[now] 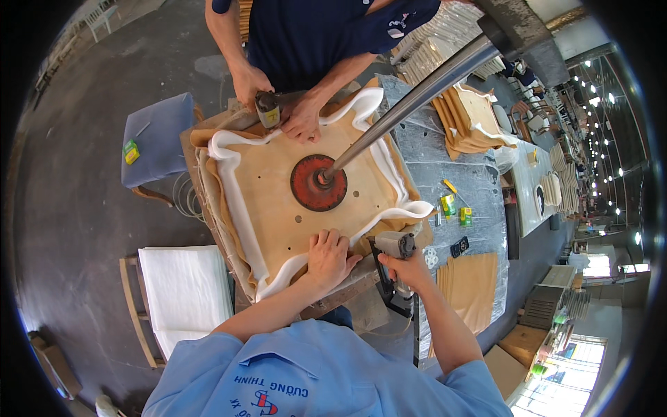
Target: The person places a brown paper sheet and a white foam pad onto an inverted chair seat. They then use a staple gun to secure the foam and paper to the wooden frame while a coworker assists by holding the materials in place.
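My left hand (329, 263) lies flat on the near edge of a wooden seat panel (264, 187), fingers spread and holding nothing. My right hand (410, 270) grips a pneumatic staple gun (394, 244) at the panel's near right corner. White foam padding (240, 208) and tan fabric stick out around the panel's edges. A round red press plate (306, 191) on a slanted metal rod (410, 104) bears down on the panel's middle. Opposite me, a co-worker in dark blue holds another staple gun (268, 110) at the far edge; that person's other hand (303, 119) rests on the panel.
A plastic-covered table (479, 222) at right carries small green-yellow boxes (448, 205), a dark device (459, 247), tan fabric sheets (472, 285) and stacked seat panels (472, 118). At left stand a blue upholstered chair seat (160, 149) and a stack of white sheets (184, 288). An air hose (186, 198) hangs beside the worktable.
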A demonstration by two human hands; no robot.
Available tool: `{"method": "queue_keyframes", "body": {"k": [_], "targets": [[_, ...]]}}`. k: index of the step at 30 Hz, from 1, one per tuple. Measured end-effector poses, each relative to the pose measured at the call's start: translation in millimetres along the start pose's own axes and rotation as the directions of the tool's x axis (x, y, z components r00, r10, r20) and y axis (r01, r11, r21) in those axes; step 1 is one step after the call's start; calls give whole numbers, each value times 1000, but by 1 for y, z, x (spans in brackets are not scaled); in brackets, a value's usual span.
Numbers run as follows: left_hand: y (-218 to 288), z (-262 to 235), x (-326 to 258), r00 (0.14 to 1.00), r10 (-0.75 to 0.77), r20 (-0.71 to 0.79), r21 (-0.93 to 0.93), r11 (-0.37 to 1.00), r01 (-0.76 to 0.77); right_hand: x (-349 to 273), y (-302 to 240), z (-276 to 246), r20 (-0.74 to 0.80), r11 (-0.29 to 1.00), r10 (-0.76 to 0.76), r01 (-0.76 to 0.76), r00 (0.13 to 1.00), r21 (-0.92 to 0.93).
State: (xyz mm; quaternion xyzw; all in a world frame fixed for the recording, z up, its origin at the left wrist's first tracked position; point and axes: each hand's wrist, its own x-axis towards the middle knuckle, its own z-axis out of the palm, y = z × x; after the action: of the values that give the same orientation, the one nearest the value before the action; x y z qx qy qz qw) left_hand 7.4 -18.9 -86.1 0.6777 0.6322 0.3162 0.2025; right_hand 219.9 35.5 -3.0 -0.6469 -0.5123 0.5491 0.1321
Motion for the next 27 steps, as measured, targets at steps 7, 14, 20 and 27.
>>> {"method": "queue_keyframes", "body": {"k": [7,14,20,27], "targets": [[-4,10,11,998,-11,59,-27,1000,13,2,-11,2,37,995,42,-38,998,-97],[-3,18,15,996,-86,10,-70,994,87,1,-31,12,62,978,110,-96,992,-186],[-1,17,15,994,-101,33,-69,992,103,6,-29,20,-9,948,185,-181,983,-262],[-7,6,7,1000,-9,-21,-51,999,8,13,-21,22,-52,956,76,-87,996,-281]]}}
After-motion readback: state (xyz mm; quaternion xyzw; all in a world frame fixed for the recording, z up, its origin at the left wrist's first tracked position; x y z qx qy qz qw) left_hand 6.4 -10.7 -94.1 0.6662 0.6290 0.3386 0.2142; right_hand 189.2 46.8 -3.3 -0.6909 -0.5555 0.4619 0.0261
